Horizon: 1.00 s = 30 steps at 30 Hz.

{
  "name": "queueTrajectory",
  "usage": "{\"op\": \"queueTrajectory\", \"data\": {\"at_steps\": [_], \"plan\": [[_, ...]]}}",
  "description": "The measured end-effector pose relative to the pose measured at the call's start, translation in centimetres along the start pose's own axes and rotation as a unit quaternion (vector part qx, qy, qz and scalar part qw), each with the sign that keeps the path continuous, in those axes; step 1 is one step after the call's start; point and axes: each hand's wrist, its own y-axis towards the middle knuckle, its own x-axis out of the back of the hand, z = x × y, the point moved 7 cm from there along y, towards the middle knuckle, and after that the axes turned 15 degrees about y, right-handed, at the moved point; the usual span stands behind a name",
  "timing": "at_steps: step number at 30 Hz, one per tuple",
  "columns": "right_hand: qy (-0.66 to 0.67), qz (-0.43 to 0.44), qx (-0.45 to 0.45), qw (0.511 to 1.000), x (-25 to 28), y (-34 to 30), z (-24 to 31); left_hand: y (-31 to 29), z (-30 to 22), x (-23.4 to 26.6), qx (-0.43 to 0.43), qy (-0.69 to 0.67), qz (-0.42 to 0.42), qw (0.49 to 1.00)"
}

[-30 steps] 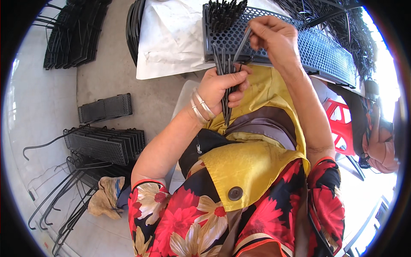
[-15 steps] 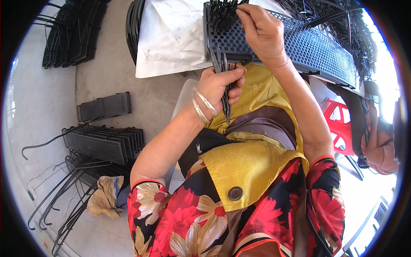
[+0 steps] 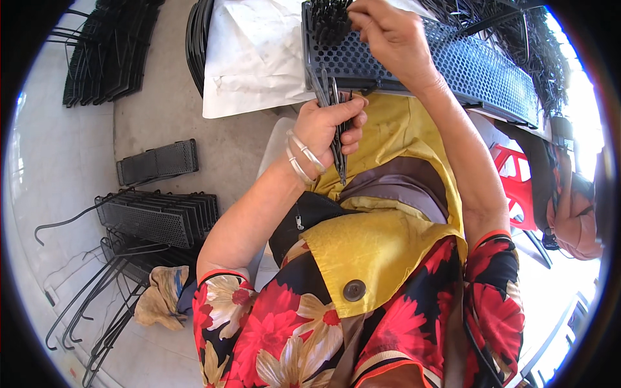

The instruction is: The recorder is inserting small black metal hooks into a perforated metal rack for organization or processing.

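Observation:
My left hand (image 3: 330, 126) is closed round a small bundle of thin, dark, pointed strips (image 3: 337, 158), which stick out above and below the fist. In front of it, at the top of the view, lies a long black tray perforated with round holes (image 3: 414, 61). A dense clump of short black strips (image 3: 330, 22) stands upright at the tray's left end. My right hand (image 3: 394, 45) is over the tray, its thumb and fingertips pinched together against the right edge of the clump. What lies between those fingertips is too small to make out.
A white sheet (image 3: 252, 58) lies left of the tray; a heap of black strips (image 3: 517, 52) lies beyond it. Stacked black perforated racks (image 3: 155, 216) with hooked rods stand on the floor at left. At right are a red stool (image 3: 514, 181) and another person (image 3: 572, 220).
The tray and both hands appear slightly further left in the view. My right hand stays at the clump, its fingers a little lower along the edge. My left hand keeps its bundle.

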Motion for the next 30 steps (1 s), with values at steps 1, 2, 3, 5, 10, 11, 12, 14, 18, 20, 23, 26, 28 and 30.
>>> {"op": "queueTrajectory", "data": {"at_steps": [1,2,3,5,10,11,12,14,18,20,23,26,28,30], "plan": [[0.028,0.016,0.006,0.999,-0.4,-0.1,-0.4,0.0,0.0,-0.1,-0.001,0.001,0.002,1.000],[0.000,0.087,-0.014,0.996,-1.3,-0.5,-1.3,0.1,0.0,-0.2,0.000,0.003,0.004,1.000],[0.001,0.087,-0.014,0.996,-1.5,-0.6,-1.2,0.0,0.0,-0.2,-0.001,0.000,0.004,1.000],[-0.113,0.109,-0.023,0.987,-2.1,-0.8,-1.2,0.0,0.0,-0.1,-0.003,-0.001,0.005,1.000],[-0.021,0.044,-0.139,0.989,-0.9,-2.4,0.0,0.2,-0.2,0.2,-0.014,-0.002,0.009,1.000],[-0.020,0.046,-0.138,0.989,-0.6,-2.7,0.7,0.1,-0.1,0.2,-0.015,-0.004,0.007,1.000],[0.081,0.085,-0.234,0.965,-1.1,-3.5,0.0,0.2,-0.4,0.3,-0.034,-0.022,0.003,0.999],[0.181,0.141,-0.335,0.914,-1.9,-4.7,-0.2,0.1,-0.9,0.7,-0.064,-0.068,-0.022,0.995],[0.198,0.172,-0.368,0.892,-2.0,-4.8,-0.6,-0.1,-0.8,0.1,-0.086,-0.053,-0.018,0.995],[0.232,0.167,-0.381,0.879,-2.1,-5.0,-0.7,-0.2,-1.0,-0.4,-0.100,0.000,0.006,0.995],[0.232,0.160,-0.379,0.881,-2.1,-5.4,-0.7,-0.2,-0.9,-0.5,-0.099,-0.001,0.021,0.995],[0.196,0.146,-0.369,0.897,-1.6,-5.3,-0.5,-0.2,-0.9,-0.5,-0.095,0.006,0.025,0.995],[0.212,0.105,-0.390,0.890,-0.8,-5.0,-0.8,-0.2,-1.0,-0.1,-0.096,-0.008,-0.010,0.995],[0.237,0.016,-0.400,0.885,0.8,-4.8,-1.6,-0.1,-1.1,0.4,-0.096,-0.022,-0.043,0.994]]}}
